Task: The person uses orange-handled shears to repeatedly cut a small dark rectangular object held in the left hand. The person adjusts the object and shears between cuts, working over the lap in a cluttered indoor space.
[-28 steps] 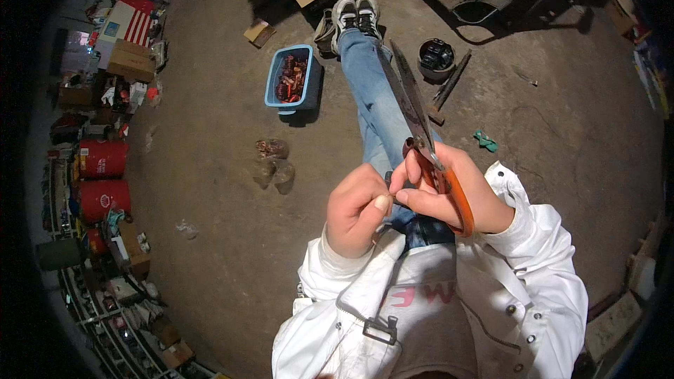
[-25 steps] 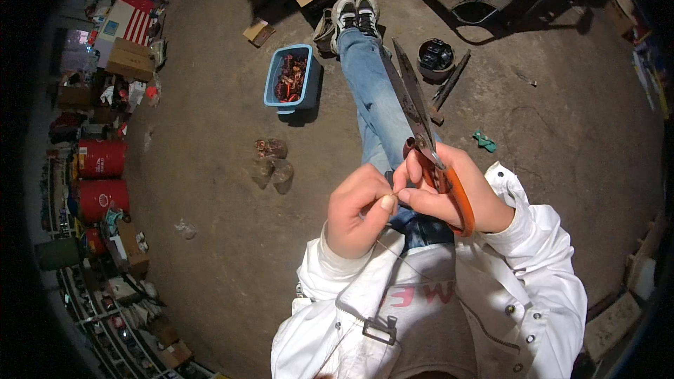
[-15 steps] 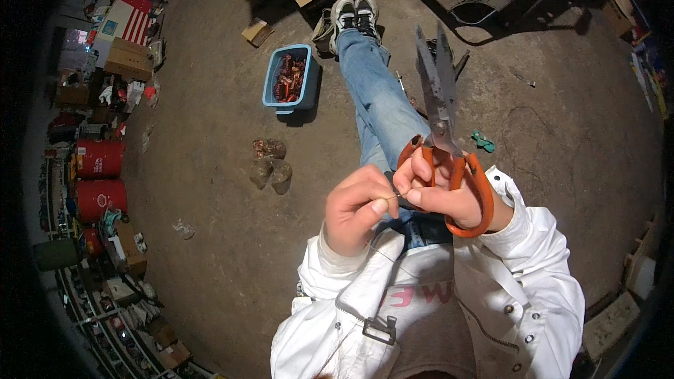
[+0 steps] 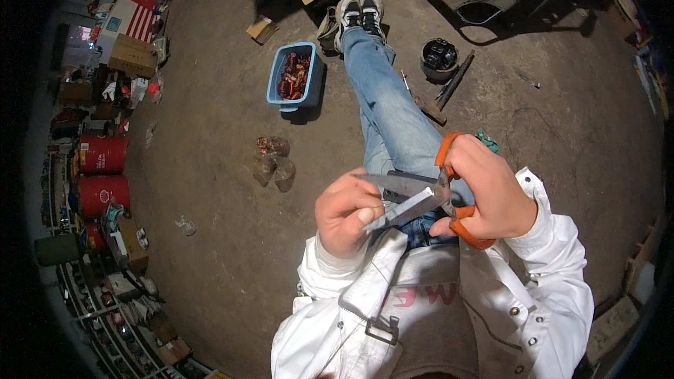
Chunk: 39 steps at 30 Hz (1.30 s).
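Note:
My right hand (image 4: 495, 189) grips the orange handles of a large pair of scissors (image 4: 411, 209). Their steel blades are spread apart and point left, over my lap, with the tips right at my left hand (image 4: 342, 216). Thumb and forefinger of that left hand are pinched on a thin strand (image 4: 382, 205), which looks like wire or thread; its exact kind is too fine to make out. Beneath both hands lie my outstretched legs in blue jeans (image 4: 390, 91).
Left of my legs are a blue bin (image 4: 317, 81) of copper-coloured pieces and clear bags (image 4: 274, 163) with contents. To the right stand a bucket (image 4: 426, 70) of dark parts, a hammer-like tool (image 4: 430, 111) and a green cloth (image 4: 486, 142). Red drums (image 4: 103, 195) line the left wall.
The scissors have swung from pointing away, hooked on my right hand, to pointing left, gripped by the handles. My right hand has let go of the strand and moved right. My left hand still pinches it.

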Motion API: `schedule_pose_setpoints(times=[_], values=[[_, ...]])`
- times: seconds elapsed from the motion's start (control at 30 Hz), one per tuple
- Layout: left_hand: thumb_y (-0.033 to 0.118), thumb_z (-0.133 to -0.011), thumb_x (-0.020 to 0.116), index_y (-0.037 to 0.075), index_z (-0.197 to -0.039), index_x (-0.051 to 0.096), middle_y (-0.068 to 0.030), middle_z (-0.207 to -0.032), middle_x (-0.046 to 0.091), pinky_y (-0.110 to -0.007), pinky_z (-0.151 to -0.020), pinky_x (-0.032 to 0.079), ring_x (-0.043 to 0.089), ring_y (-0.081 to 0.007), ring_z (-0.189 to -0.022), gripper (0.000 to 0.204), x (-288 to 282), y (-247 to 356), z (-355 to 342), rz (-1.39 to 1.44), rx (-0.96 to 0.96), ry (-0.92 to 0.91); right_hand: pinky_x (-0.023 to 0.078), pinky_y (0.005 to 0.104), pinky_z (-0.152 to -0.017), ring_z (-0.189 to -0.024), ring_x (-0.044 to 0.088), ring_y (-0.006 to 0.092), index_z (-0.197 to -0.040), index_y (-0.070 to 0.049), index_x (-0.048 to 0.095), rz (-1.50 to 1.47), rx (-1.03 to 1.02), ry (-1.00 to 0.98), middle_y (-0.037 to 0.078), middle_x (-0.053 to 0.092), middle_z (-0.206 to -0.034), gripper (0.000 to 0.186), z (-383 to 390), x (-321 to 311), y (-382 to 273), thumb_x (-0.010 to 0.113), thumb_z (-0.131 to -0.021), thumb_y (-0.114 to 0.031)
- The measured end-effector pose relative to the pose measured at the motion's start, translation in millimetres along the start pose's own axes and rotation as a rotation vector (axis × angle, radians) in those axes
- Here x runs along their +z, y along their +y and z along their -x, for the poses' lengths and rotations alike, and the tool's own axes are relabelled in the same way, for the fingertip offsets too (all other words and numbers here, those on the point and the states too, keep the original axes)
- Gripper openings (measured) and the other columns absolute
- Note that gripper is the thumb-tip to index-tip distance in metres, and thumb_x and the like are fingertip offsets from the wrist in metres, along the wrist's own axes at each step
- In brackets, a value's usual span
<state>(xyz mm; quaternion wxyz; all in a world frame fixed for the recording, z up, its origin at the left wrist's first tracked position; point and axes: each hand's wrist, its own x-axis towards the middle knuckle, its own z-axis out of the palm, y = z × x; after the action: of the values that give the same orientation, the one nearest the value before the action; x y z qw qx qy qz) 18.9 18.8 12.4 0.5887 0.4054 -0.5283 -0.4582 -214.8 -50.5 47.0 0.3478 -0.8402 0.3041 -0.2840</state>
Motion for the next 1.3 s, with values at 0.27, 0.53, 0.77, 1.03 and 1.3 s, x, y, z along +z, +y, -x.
schedule_pose_setpoints(times=[0.27, 0.53, 0.77, 1.03, 1.3], values=[[0.019, -0.083, 0.061, -0.007, -0.072, 0.064, -0.0101, -0.078, 0.056, -0.028, -0.059, 0.038, 0.051, -0.0159, -0.067, 0.028, 1.7, 4.9, 2.9, 0.072, -0.061, -0.022, 0.046, 0.0357, -0.067, -0.081, 0.056, 0.0276, -0.1, -0.002, 0.056, 0.118, -0.033, -0.019, 0.009, 0.052, -0.087, 0.061, 3.9, -1.1, -1.2, 0.085, -0.064, -0.043], [0.015, -0.08, 0.064, -0.008, -0.077, 0.068, -0.0116, -0.077, 0.06, -0.028, -0.059, 0.04, 0.055, -0.0179, -0.067, 0.023, 2.7, -0.8, 2.3, 0.058, 0.011, -0.036, 0.046, 0.0352, -0.061, -0.077, 0.056, 0.0272, -0.097, -0.002, 0.057, 0.171, -0.037, -0.009, 0.009, 0.051, -0.085, 0.065, 5.4, 0.0, -0.2, 0.079, -0.069, -0.056], [0.013, -0.081, 0.064, -0.008, -0.078, 0.068, -0.0116, -0.077, 0.06, -0.029, -0.059, 0.04, 0.055, -0.0183, -0.068, 0.022, 2.9, 3.4, 2.6, 0.054, -0.026, -0.017, 0.046, 0.0347, -0.06, -0.076, 0.056, 0.0268, -0.095, -0.003, 0.057, 0.238, -0.049, 0.021, 0.009, 0.051, -0.084, 0.065, 4.9, -1.4, -3.3, 0.078, -0.068, -0.058], [0.014, -0.083, 0.064, -0.006, -0.08, 0.068, -0.0119, -0.076, 0.06, -0.031, -0.059, 0.04, 0.054, -0.0196, -0.067, 0.021, 0.6, 5.5, -2.1, -0.053, 0.05, -0.069, 0.045, 0.0342, -0.059, -0.073, 0.055, 0.0264, -0.094, -0.003, 0.057, 0.348, -0.063, 0.042, 0.009, 0.049, -0.083, 0.066, 3.4, -6.4, -6.3, 0.076, -0.068, -0.061], [0.013, -0.083, 0.065, -0.004, -0.081, 0.069, -0.0123, -0.074, 0.059, -0.032, -0.058, 0.04, 0.053, -0.0213, -0.065, 0.018, -2.0, 6.0, -1.6, -0.088, 0.081, -0.074, 0.046, 0.034, -0.059, -0.073, 0.055, 0.0252, -0.094, -0.003, 0.058, 0.319, -0.074, 0.035, 0.008, 0.05, -0.082, 0.066, 2.8, -5.8, -6.9, 0.076, -0.069, -0.061]])
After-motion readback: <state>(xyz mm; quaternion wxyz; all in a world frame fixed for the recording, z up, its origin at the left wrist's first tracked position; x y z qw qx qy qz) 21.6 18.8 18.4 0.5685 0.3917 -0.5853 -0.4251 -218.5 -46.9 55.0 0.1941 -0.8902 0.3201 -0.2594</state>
